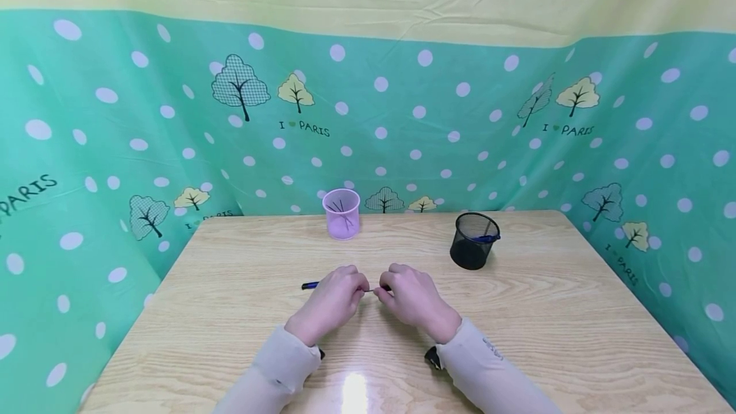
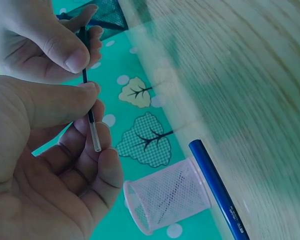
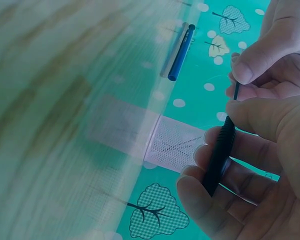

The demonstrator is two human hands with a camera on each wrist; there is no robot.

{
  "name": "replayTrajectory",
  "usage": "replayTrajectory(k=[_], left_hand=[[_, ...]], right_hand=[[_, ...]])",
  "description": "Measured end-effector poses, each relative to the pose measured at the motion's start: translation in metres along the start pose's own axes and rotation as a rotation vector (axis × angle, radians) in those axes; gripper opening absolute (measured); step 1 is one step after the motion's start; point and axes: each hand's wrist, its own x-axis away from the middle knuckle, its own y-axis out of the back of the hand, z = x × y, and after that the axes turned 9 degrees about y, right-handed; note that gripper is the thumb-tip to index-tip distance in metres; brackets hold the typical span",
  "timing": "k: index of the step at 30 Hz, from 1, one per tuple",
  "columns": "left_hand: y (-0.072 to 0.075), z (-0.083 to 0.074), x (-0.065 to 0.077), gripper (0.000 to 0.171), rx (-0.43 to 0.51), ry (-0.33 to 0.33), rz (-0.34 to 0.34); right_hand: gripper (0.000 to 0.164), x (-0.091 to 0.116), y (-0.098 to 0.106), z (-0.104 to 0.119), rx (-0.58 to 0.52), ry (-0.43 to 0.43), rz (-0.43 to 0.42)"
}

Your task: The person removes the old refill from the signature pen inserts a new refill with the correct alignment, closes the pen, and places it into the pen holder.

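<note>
Over the middle of the table, my left hand (image 1: 336, 296) pinches a thin dark pen refill (image 2: 94, 136) between thumb and fingers, its clear end sticking out past them. My right hand (image 1: 413, 296) holds a black ribbed pen grip section (image 3: 220, 155), with fingers curled around it. The refill runs between the two hands and meets the narrow end of that grip section at the right thumb. Left of my left hand, a blue pen barrel (image 2: 217, 187) lies on the table, partly hidden by the hand in the head view.
A lilac mesh cup (image 1: 343, 225) with several thin dark sticks stands at the back of the wooden table (image 1: 241, 312). Behind my right hand, a black mesh cup (image 1: 468, 254) holds a blue pen (image 1: 485, 238). A green dotted curtain (image 1: 379, 145) hangs behind the table.
</note>
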Motion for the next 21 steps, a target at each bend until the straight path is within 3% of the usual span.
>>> replayTrajectory(k=[21], left_hand=[[0.0036,0.0037,0.0004,0.014,-0.011,0.006,0.004]], right_hand=[[0.013,0.0006,0.0009,-0.0010,0.007,0.005,-0.020]])
